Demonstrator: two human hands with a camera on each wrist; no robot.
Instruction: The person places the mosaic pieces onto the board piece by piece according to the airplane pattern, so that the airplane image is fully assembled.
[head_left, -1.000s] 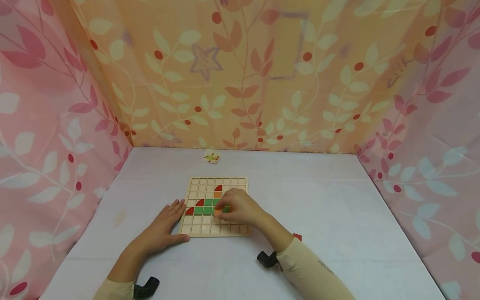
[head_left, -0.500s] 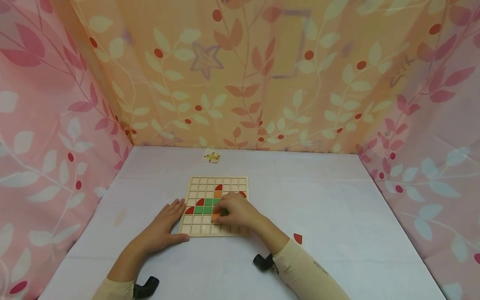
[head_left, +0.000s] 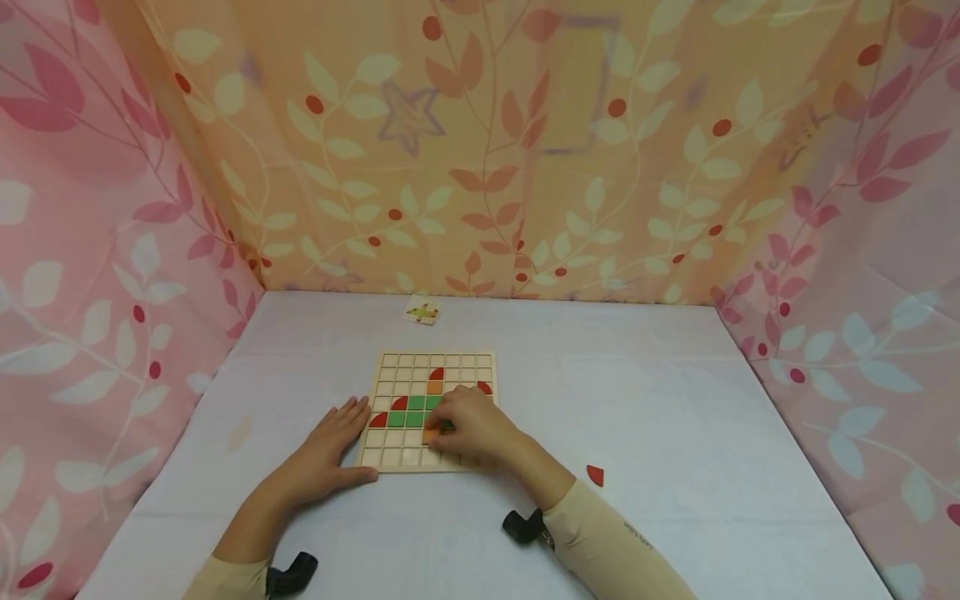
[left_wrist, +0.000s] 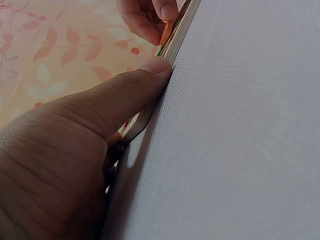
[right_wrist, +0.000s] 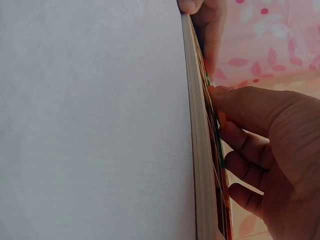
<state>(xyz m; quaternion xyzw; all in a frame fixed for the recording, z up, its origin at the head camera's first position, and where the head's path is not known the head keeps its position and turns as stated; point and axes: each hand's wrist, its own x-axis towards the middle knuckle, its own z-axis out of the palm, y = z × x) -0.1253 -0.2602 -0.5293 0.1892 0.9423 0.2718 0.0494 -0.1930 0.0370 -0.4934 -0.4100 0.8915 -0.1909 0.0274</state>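
A wooden grid board (head_left: 391, 457) lies on the table, with green square tiles (head_left: 406, 419), an orange tile (head_left: 435, 387) and several red quarter-round tiles (head_left: 379, 420) in its cells. My right hand (head_left: 476, 427) is over the board's lower middle and pinches an orange square tile (left_wrist: 166, 32) between thumb and fingers. This tile stands tilted at the board surface, and the hand hides some cells behind it. My left hand (head_left: 326, 450) rests flat at the board's left side, fingers along the edge and thumb (left_wrist: 142, 75) against the near corner.
A loose red quarter-round tile (head_left: 595, 476) lies on the white tabletop right of the board. Behind the board is a small patterned card (head_left: 423, 311). Floral curtains (head_left: 480, 167) enclose the back and both sides.
My right hand has shifted slightly toward me with the orange tile, uncovering a red quarter-round tile at the board's right side. The left hand stays put.
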